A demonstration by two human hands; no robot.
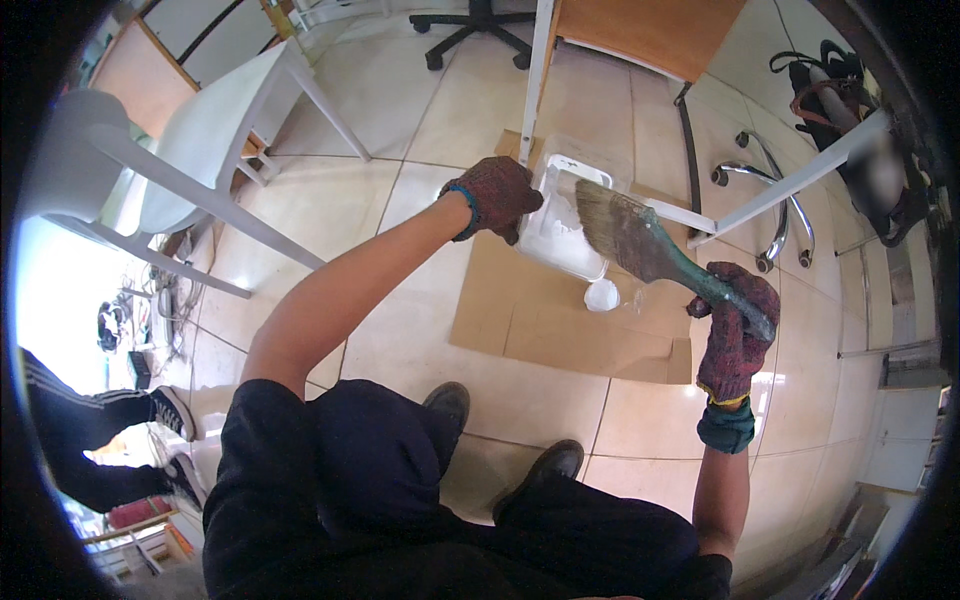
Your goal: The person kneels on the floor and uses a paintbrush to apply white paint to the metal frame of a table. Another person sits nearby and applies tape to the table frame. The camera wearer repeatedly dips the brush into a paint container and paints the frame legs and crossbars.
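Note:
My right hand (pixel 738 325), in a dark red knitted work glove, is closed round the green, paint-smeared handle of a wide paintbrush (pixel 640 240). Its bristles point up and left, over the right side of a clear plastic tub (pixel 562 262) with white paint inside. At the tub's left edge is my left hand (pixel 495 200), gloved alike, its fingers curled against the rim. A small round white piece, perhaps a lid (pixel 601 295), lies by the tub's near corner. Flattened cardboard (pixel 560 330) is spread beneath.
A table with a white metal frame (pixel 790 185) and brown top (pixel 640 35) stands just beyond the tub. White plastic chairs (pixel 190 170) are at the left. Another person's legs (pixel 110 420) show at lower left. Chair bases (pixel 480 30) stand farther back.

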